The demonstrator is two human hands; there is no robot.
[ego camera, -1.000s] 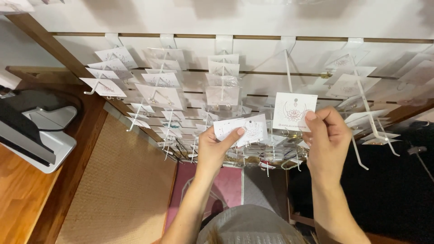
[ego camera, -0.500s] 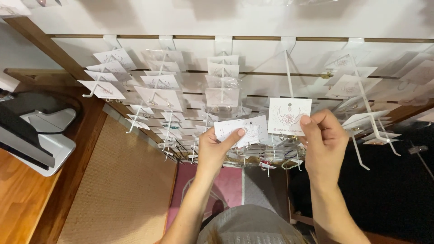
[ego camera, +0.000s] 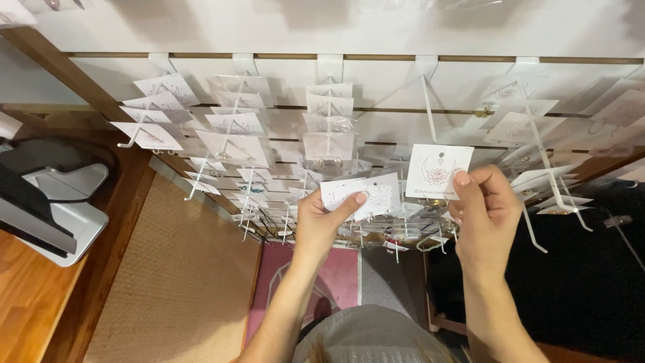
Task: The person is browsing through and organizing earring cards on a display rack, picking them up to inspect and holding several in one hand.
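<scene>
Hands (ego camera: 487, 215) with cards (ego camera: 438, 172) (white)

From my head, the one camera looks steeply down, close on my hands against the white slatted display wall (ego camera: 376, 84).

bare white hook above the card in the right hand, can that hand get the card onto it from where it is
Probably yes. The right hand holds the card up just below the bare white hook, and nothing hangs on that hook or lies between them. The left hand is off to the side with its own cards.
</scene>
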